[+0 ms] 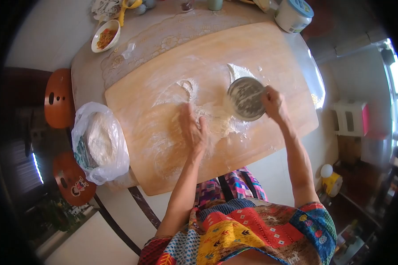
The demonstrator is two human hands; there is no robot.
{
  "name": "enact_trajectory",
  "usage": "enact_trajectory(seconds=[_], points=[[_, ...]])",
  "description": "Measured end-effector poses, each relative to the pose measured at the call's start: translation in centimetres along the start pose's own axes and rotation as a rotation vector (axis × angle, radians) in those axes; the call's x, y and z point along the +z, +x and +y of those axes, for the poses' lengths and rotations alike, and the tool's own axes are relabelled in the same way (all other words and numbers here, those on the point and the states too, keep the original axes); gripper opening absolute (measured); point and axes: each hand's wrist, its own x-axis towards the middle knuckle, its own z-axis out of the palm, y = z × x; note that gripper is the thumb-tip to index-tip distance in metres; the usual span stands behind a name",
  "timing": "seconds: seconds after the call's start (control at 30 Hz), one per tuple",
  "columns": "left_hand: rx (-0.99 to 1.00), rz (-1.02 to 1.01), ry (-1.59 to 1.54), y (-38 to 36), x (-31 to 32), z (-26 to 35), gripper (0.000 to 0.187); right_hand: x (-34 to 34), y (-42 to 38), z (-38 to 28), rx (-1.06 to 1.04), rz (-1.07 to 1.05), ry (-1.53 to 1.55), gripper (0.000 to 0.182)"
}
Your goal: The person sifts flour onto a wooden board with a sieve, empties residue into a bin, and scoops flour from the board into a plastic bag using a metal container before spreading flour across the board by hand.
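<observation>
My right hand [274, 104] is closed on the rim of a round metal bowl [247, 99], which it holds tilted over the wooden board [163, 152]. White smears of flour or dough coat the inside of the bowl. At the board's middle, my left hand [193, 128] is open, thumb apart from the fingers, by a loose heap of flour [214, 115]. Its edge toward the bowl is slightly blurred. A thin ridge of flour [188, 88] lies beyond my left fingertips, and a thicker patch of flour [239, 72] shows behind the bowl.
Left of the board stands a plastic bag of flour [101, 141]. A white bowl of reddish food [106, 37] is at the table's far left, and a white tub with a blue lid [293, 17] at its far right. Two orange chairs [59, 99] flank the left side.
</observation>
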Motion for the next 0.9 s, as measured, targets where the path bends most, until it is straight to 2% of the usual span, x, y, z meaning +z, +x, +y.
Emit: enact_trajectory(seconds=[0.03, 0.1, 0.2, 0.33, 0.4, 0.47, 0.53, 0.57, 0.6, 0.63, 0.7, 0.73, 0.77, 0.83, 0.9], points=[[0.045, 0.014, -0.084, 0.2, 0.5, 0.5, 0.063, 1.3, -0.3, 0.1, -0.102, -0.006, -0.055, 0.008], [0.085, 0.039, -0.167, 0.3, 1.5, 1.4, 0.063, 2.9, -1.6, -2.2, -0.162, -0.013, -0.053, 0.008], [-0.053, 0.065, -0.626, 0.4, 2.1, 2.9, 0.066, 4.9, -3.0, -4.3, -0.097, -0.01, -0.001, 0.009], [-0.158, 0.099, -0.846, 0.3, 2.7, 5.1, 0.071, 6.6, -3.6, -4.4, -0.058, 0.007, 0.07, 0.011], [-0.188, 0.033, -0.879, 0.2, 1.9, 6.1, 0.072, 7.8, -3.6, -2.9, -0.049, -0.003, 0.108, 0.012], [-0.201, -0.094, -0.858, 0.4, 0.9, 6.8, 0.073, 7.9, -4.0, -2.8, -0.043, -0.011, 0.147, 0.014], [-0.164, -0.19, -0.769, 0.9, -0.9, 6.8, 0.074, 7.2, -4.5, -4.2, 0.222, -0.071, 0.329, 0.016], [-0.109, -0.146, -0.692, 1.1, -1.9, 6.5, 0.074, 7.0, -4.6, -4.4, 0.207, -0.068, 0.327, 0.016], [-0.048, 0.029, -0.574, 1.2, -2.5, 6.1, 0.054, 6.7, -4.9, -4.4, 0.229, -0.065, 0.392, 0.016], [-0.043, 0.039, -0.579, 1.3, -3.5, 5.5, 0.054, 6.5, -5.2, -4.3, 0.251, -0.062, 0.457, 0.016], [-0.239, -0.008, -0.434, 1.7, -5.8, 4.2, 0.028, 6.3, -5.8, -4.0, 0.251, -0.072, 0.51, 0.014], [-0.234, 0.117, -0.442, 1.6, -4.8, 2.4, 0.013, 6.4, -6.1, -3.9, 0.255, -0.03, 0.552, 0.013], [-0.237, 0.151, -0.437, 1.7, -4.7, 1.3, 0.013, 6.6, -6.3, -4.1, 0.255, -0.003, 0.599, 0.012], [-0.315, -0.174, -0.46, 1.9, -5.2, -0.4, 0.02, 6.7, -7.0, -5.1, 0.189, -0.012, 0.662, 0.012], [-0.031, 0.201, 0.006, 0.4, -5.0, -0.9, 0.031, 6.6, -7.6, -6.9, 0.157, -0.045, 0.635, 0.012]])
